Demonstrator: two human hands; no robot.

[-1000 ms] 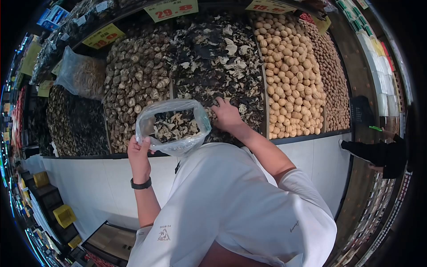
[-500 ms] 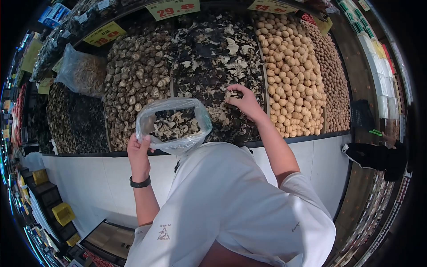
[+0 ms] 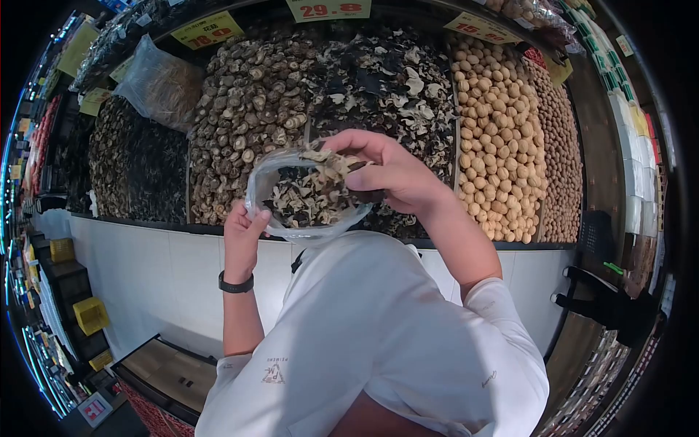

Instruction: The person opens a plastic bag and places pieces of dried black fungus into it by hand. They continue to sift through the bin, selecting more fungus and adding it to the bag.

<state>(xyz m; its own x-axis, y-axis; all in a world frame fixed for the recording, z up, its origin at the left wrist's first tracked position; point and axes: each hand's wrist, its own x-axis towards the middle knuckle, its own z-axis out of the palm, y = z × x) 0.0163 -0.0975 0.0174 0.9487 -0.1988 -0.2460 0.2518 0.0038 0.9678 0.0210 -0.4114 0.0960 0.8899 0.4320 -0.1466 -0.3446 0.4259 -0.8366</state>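
My left hand [image 3: 246, 227] grips the rim of a clear plastic bag [image 3: 256, 191], holding its mouth open. Dried wood ear fungus [image 3: 300, 198], dark with pale undersides, lies inside it. Over the right side of the bag's mouth, my right hand [image 3: 389, 173] is closed around a clump of the same dried fungus [image 3: 331, 166]. Some pieces stick out past the thumb and fingers. Beyond my hands lies the bin of loose dried wood ear fungus [image 3: 386, 80].
Left of the fungus stand dried mushrooms [image 3: 251, 95] and a plastic sack [image 3: 164, 84]. Walnuts [image 3: 495, 138] fill the section to the right. Price signs [image 3: 331, 9] hang along the back. A person in dark clothes [image 3: 611, 302] is at the far right.
My right hand has come from the fungus bin to the bag's mouth, now with a larger clump in its fingers. My left hand still holds the bag. The view has shifted slightly.
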